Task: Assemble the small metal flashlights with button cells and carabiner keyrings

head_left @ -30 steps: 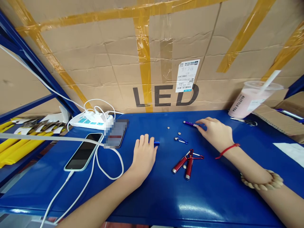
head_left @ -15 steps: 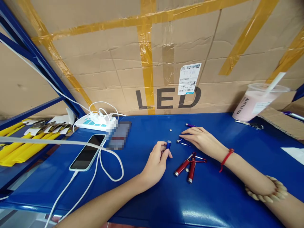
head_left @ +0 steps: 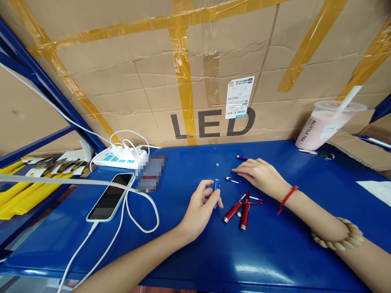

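My left hand [head_left: 200,207] grips a small blue flashlight tube [head_left: 216,184] between thumb and fingers, holding it upright just above the table. Over the tabletop on the right, my right hand [head_left: 261,175] is open, its fingers stretched out to the left. Just below those fingertips lies a blue end cap with a carabiner clip [head_left: 234,180]. A purple flashlight [head_left: 242,157] lies at the back of the hand's fingers, partly hidden by them. One button cell [head_left: 217,165] rests behind the tube. Two red flashlights [head_left: 232,211] with red carabiners lie in front, with a second button cell [head_left: 239,214] between them.
A phone [head_left: 111,197] on a white cable and a power strip [head_left: 120,158] occupy the left of the blue table [head_left: 189,260]. A pink drink cup [head_left: 320,128] stands at the back right, with keys [head_left: 317,154] before it. A large cardboard box [head_left: 137,89] forms the back.
The blue tube shows more of its length above my left fingers. My right fingertips have drawn closer together near the blue cap. The view has shifted slightly.
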{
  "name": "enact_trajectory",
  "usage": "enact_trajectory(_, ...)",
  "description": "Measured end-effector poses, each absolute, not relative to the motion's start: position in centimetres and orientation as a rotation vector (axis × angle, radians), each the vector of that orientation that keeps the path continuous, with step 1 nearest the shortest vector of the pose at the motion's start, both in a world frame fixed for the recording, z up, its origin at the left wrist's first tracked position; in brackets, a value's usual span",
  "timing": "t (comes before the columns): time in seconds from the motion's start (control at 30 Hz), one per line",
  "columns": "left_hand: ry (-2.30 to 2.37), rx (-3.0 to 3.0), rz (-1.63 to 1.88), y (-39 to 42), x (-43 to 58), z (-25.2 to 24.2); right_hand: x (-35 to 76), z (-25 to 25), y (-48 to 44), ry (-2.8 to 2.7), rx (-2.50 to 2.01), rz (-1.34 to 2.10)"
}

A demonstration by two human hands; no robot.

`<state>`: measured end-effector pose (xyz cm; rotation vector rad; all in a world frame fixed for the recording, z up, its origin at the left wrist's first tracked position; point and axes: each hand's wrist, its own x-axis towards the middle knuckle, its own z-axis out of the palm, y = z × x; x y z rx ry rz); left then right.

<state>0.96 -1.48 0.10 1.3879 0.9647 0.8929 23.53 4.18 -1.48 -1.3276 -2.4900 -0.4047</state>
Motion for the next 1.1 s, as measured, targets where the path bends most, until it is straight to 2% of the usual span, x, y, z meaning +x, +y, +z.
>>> enact_trajectory(0.27,0.892,1.354,0.920,-1.3,1.0,0.3,23.1,-1.2,3.9,-2.382,-1.434,-0.411)
enact_trajectory(0.4,0.927,1.414,0.891,-1.3,1.0,0.0,22.3,-0.4,3.2,-2.270,-1.366,-0.212)
enact_trajectory(0.6,0.935,1.567,0.912,-1.1,0.8,-0.8,19.7,1.6,0.6,-1.997,-0.965,0.171)
enact_trajectory(1.1,0.970,1.649,0.978,-1.2,0.6,-0.9,18.7,2.2,-0.8,-1.934,-0.869,0.286)
